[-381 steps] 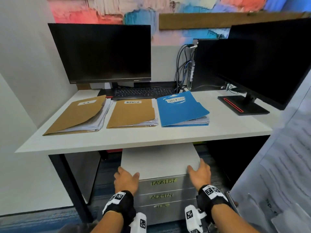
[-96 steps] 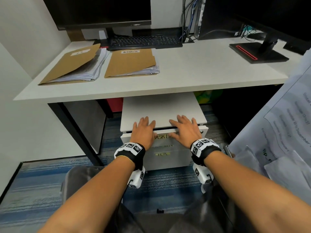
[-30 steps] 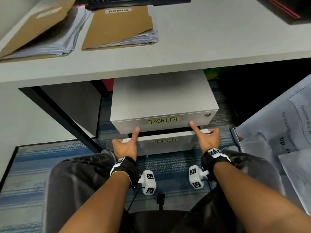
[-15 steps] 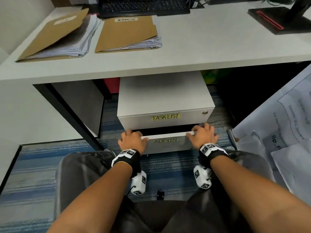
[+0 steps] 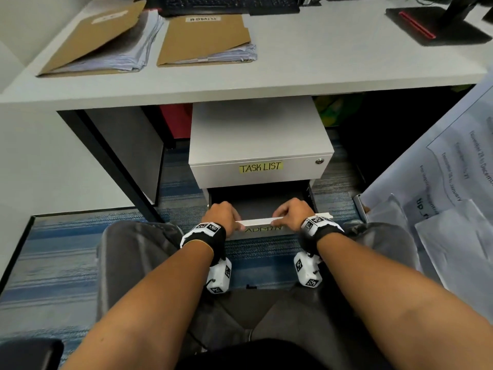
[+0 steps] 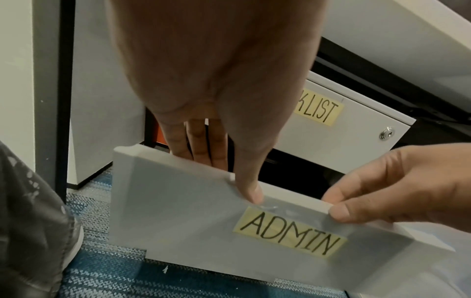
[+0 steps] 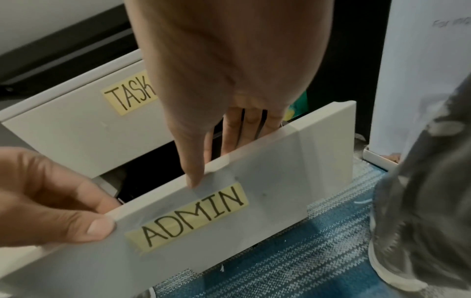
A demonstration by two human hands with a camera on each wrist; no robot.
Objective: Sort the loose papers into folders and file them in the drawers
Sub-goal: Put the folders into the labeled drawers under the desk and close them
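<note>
Two folders [image 5: 149, 41] are laid side by side on the desk [image 5: 320, 65]; the cabinet [image 5: 256, 134] is set beneath.

Even, bright indoor light; dark shadow under the desk [image 5: 266, 84]; edges bend, and wrist views blur close up.

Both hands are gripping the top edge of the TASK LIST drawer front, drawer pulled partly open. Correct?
Wrong drawer. The left hand and right hand grip the ADMIN drawer, pulled partly open; the TASK LIST drawer above is closed. Both wrist views show the label.

White desk [image 5: 306, 65] carries two brown folders [image 5: 202, 38], keyboard [image 5: 229, 4], monitor base [image 5: 437, 25].
</note>
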